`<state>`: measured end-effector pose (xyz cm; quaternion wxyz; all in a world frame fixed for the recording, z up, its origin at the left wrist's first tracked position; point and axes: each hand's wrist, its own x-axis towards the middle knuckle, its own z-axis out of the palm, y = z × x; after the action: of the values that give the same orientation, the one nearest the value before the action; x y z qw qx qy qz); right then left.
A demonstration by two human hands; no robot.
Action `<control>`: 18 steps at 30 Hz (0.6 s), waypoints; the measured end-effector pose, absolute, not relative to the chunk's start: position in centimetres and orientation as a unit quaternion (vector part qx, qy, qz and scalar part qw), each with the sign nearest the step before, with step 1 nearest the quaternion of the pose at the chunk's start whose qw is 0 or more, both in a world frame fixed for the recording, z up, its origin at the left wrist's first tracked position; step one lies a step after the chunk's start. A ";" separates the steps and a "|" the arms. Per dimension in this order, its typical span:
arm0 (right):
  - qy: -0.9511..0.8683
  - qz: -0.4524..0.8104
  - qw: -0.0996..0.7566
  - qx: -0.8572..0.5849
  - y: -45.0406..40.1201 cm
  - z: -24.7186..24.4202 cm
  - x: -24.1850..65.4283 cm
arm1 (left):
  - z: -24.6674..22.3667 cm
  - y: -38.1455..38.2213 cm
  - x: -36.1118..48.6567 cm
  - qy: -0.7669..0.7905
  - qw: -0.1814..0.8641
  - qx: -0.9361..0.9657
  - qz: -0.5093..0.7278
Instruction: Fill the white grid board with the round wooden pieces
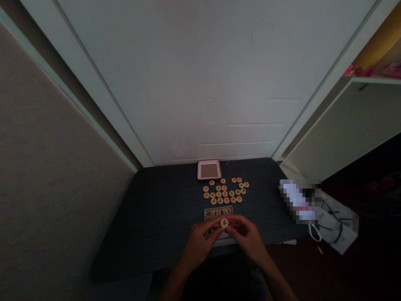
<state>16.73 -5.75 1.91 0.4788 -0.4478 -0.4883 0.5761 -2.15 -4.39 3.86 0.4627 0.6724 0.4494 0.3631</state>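
Your left hand [199, 239] and right hand [247, 234] meet, fingertips pinching one round piece [224, 223] between them. It sits over the box [218, 207], face toward you, equally near both hands.

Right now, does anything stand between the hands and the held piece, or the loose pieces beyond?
Nothing visible: left hand and right hand both touch the held piece. Toward the loose pieces, the box, with its far row of pieces, lies between.

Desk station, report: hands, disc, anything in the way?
Left hand and right hand pinching one black-marked disc. Disc over box. Loose discs beyond it. Hands partly hide box.
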 end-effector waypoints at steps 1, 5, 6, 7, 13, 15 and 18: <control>-0.489 0.575 0.478 -0.448 -5.7 1.8 16.7 | 3.9 -4.4 -2.2 0.447 0.464 0.674 0.362; -0.490 0.581 0.473 -0.446 -5.7 1.6 16.8 | 3.9 -4.4 -2.3 0.438 0.477 0.672 0.361; -0.491 0.580 0.472 -0.446 -5.7 1.6 16.8 | 3.8 -4.4 -2.3 0.437 0.480 0.670 0.361; -0.492 0.579 0.471 -0.448 -5.8 1.5 16.8 | 3.8 -4.4 -2.3 0.436 0.482 0.668 0.363; -0.505 0.564 0.466 -0.458 -5.8 1.6 17.0 | 3.9 -4.4 -2.2 0.435 0.472 0.665 0.383; -0.504 0.565 0.467 -0.457 -5.7 1.6 16.9 | 3.9 -4.3 -2.2 0.440 0.461 0.665 0.389; -0.505 0.567 0.469 -0.451 -5.7 1.6 16.9 | 3.9 -4.3 -2.2 0.444 0.452 0.669 0.389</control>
<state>16.92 -5.71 1.65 0.4693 -0.4510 -0.5047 0.5671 -2.24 -4.27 3.89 0.4521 0.6685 0.4439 0.3894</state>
